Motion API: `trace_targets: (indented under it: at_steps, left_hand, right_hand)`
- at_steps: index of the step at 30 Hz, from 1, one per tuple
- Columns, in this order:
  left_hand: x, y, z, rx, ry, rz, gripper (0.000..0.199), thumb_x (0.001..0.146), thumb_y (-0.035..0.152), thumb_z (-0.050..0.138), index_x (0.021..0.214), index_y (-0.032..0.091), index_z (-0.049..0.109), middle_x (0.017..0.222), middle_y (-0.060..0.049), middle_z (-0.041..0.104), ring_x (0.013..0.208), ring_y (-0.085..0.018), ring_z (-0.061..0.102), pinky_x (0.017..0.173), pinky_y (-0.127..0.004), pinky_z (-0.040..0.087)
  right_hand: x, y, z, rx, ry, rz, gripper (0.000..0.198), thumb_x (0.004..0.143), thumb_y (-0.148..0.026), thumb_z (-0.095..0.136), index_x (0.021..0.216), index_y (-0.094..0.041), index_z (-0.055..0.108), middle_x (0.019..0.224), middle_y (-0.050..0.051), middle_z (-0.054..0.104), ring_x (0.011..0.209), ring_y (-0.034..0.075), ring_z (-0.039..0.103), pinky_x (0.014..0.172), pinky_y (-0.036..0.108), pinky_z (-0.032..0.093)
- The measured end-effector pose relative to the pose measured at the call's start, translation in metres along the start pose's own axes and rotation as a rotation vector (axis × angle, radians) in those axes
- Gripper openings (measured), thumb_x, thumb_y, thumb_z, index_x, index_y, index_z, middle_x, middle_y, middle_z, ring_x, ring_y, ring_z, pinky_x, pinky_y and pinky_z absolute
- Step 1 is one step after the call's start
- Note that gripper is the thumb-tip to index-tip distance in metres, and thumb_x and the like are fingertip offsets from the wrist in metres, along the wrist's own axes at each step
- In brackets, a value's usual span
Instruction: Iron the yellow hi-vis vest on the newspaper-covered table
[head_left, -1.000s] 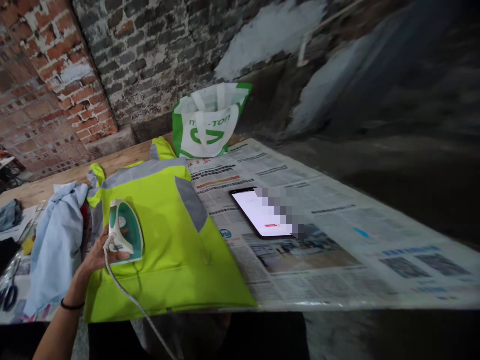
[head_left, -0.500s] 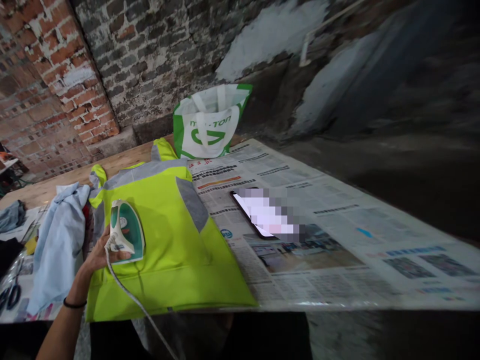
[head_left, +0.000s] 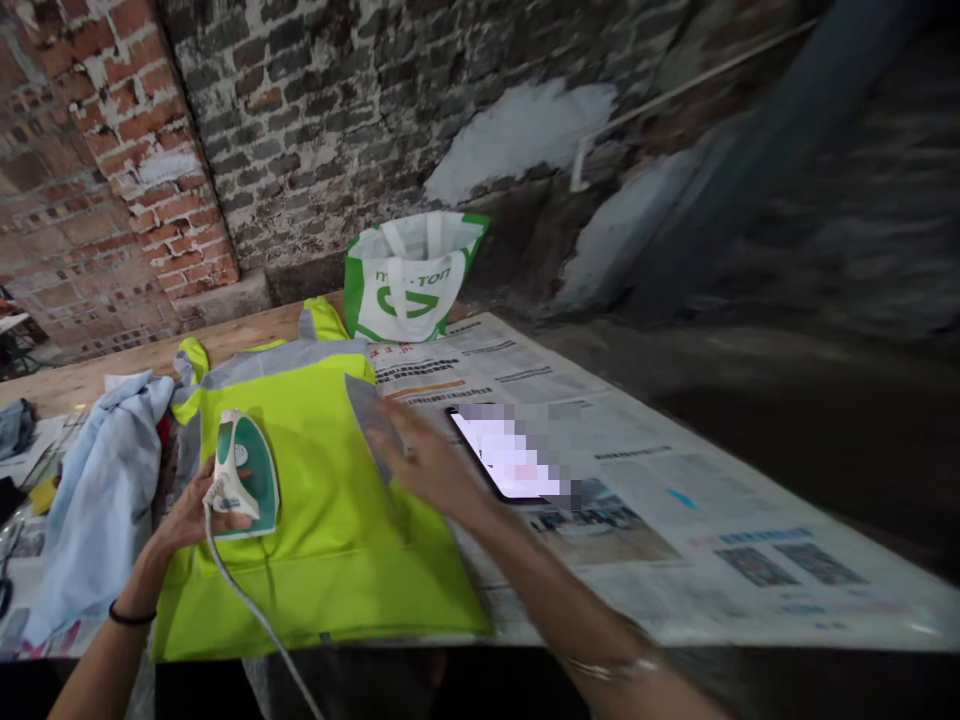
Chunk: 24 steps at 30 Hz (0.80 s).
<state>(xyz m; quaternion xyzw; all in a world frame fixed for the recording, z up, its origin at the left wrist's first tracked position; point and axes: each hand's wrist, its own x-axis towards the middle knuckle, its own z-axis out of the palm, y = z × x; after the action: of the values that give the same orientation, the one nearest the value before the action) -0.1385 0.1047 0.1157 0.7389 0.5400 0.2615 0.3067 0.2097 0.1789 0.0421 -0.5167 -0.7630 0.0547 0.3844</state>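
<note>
A bright yellow high-visibility top (head_left: 322,570) with grey bands is spread flat on the table. My left hand (head_left: 187,510) is closed around the handle of a white and green clothes iron (head_left: 259,480), whose tip points away from me. The iron is over the left part of the top; whether its sole presses the cloth I cannot tell. A pale cord (head_left: 244,600) runs from it toward me. My right hand (head_left: 424,455), somewhat blurred, reaches over the top's right side near a grey patch. Its fingers are stretched out, with nothing seen in them.
A phone with a lit screen (head_left: 506,455) lies on the newspaper-covered tabletop (head_left: 600,400). A white and green bag (head_left: 412,280) stands at the back. Left of the top are a light blue garment (head_left: 105,480), scissors (head_left: 6,590) and other cloth. A brick wall (head_left: 315,120) rises behind.
My right hand has come into view from the lower right and reached over the top. The iron stays in my left hand at about the same place on the cloth. The view has shifted slightly.
</note>
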Motion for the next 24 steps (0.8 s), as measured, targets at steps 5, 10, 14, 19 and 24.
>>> trace_targets:
  at_steps: [5,10,14,19,24]
  left_hand:
    - [0.009,0.001,0.001,-0.006,-0.001,0.006,0.057,0.062,0.046,0.091,0.112,0.023,0.079,0.128,-0.011,0.062,0.101,-0.025,0.065,0.087,-0.038,0.06]
    - [0.067,-0.009,0.003,-0.05,-0.002,-0.001,0.058,0.055,0.044,0.094,0.107,0.023,0.078,0.121,-0.01,0.064,0.096,-0.025,0.066,0.086,-0.042,0.061]
    - [0.133,-0.018,0.008,-0.13,-0.007,-0.005,0.073,0.052,0.054,0.093,0.113,0.018,0.073,0.112,-0.01,0.069,0.089,-0.025,0.068,0.086,-0.047,0.061]
    - [0.151,-0.012,0.015,-0.151,-0.054,0.012,0.079,0.052,0.06,0.093,0.115,0.017,0.071,0.114,-0.01,0.068,0.093,-0.026,0.069,0.091,-0.051,0.06]
    - [0.079,0.017,0.027,-0.081,-0.164,0.065,0.062,0.055,0.046,0.096,0.111,0.027,0.077,0.13,-0.008,0.065,0.115,-0.032,0.063,0.108,-0.054,0.051]
  right_hand:
    - [-0.018,-0.014,0.037,-0.149,-0.249,-0.111,0.056,0.103,-0.047,0.044,0.148,-0.015,0.058,0.16,0.016,0.047,0.151,0.033,0.036,0.121,0.055,0.032]
    - [-0.029,-0.001,0.049,-0.18,-0.28,0.005,0.064,0.105,-0.048,0.033,0.153,-0.009,0.051,0.162,0.017,0.043,0.151,0.032,0.037,0.122,0.051,0.03]
    - [-0.027,0.001,0.05,-0.239,-0.209,0.159,0.061,0.106,-0.036,0.024,0.155,-0.009,0.048,0.162,0.018,0.043,0.151,0.032,0.036,0.122,0.057,0.027]
    - [-0.022,-0.001,0.05,-0.244,-0.256,0.24,0.058,0.105,-0.029,0.025,0.157,-0.014,0.045,0.161,0.015,0.045,0.152,0.03,0.034,0.122,0.059,0.025]
    - [-0.017,0.004,0.043,-0.193,-0.297,0.252,0.055,0.103,-0.023,0.033,0.154,-0.013,0.049,0.162,0.013,0.044,0.152,0.027,0.035,0.122,0.05,0.028]
